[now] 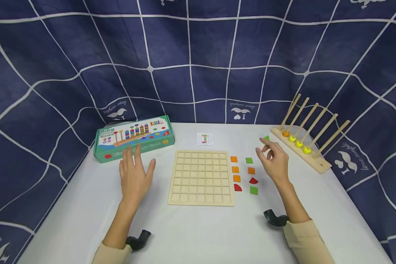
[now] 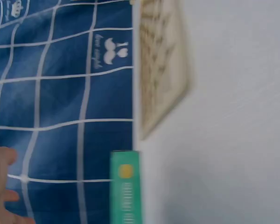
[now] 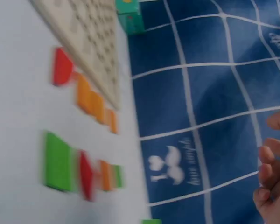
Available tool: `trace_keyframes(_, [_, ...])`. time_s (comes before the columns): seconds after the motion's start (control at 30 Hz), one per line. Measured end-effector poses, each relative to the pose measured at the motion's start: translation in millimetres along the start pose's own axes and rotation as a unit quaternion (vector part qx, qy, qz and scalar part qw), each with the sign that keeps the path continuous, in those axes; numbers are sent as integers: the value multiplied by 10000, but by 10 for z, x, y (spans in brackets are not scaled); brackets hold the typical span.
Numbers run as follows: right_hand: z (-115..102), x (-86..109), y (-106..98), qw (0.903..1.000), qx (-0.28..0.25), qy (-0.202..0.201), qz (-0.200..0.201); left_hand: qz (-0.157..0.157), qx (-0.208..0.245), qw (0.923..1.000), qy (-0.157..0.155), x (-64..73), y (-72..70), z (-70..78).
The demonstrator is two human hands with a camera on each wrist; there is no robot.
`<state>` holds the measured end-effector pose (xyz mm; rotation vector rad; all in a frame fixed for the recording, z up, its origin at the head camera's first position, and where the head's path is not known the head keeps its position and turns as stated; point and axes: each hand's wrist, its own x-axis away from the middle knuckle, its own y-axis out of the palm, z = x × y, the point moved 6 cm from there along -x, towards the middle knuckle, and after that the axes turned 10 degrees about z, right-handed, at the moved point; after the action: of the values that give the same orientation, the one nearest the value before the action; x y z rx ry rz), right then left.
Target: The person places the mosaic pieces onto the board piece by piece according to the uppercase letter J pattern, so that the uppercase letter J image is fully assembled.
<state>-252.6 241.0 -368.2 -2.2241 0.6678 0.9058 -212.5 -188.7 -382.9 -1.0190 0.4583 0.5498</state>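
Note:
My left hand hovers with straight, spread fingers, its fingertips overlapping the front of a green ring game box in the head view. My right hand is held over the right side of the table, fingers loosely bent and nothing between them. Just past its index fingertip lies a green piece, partly hidden by the finger. Between the hands lies a wooden grid board with bare cells. Beside it are two columns of small flat pieces, among them an orange square, a red quarter-circle and a green square.
A small printed pattern card lies behind the board. At the back right stands a wooden peg rack with tall upright pegs and a few yellow and orange beads. A dark blue checked curtain hangs along the table's far edge.

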Motion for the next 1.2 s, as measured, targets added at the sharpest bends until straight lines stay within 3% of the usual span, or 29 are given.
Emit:
trace_keyframes(0.17, [261, 231, 224, 9890, -606, 1272, -451, -354, 838, 9954, -287, 177, 273, -136])
trace_keyframes(0.23, [376, 307, 323, 9813, -650, 1664, -721, -668, 1186, 9897, -453, 249, 398, -183])
trace_keyframes(0.33, [524, 397, 473, 9731, -525, 1911, -1175, -1192, 1631, 9775, -606, 358, 572, -226])
trace_keyframes(0.5, [653, 476, 718, 9631, -234, 1762, -2020, -2027, 1994, 9581, -337, 537, 818, -229])
trace_keyframes(0.73, [652, 445, 959, 9572, 406, 1159, -2620, -2658, 1159, 9536, 806, 721, 980, -131])
trace_keyframes(0.83, [667, 434, 1044, 9519, 748, 962, -2810, -2744, 801, 9499, 1265, 765, 985, -94])
trace_keyframes(0.93, [698, 435, 1095, 9464, 954, 900, -2950, -2680, 624, 9507, 1434, 787, 991, -76])
trace_keyframes(1.2, [714, 445, 1117, 9479, 907, 850, -2932, -2535, 647, 9566, 1283, 847, 969, -36])
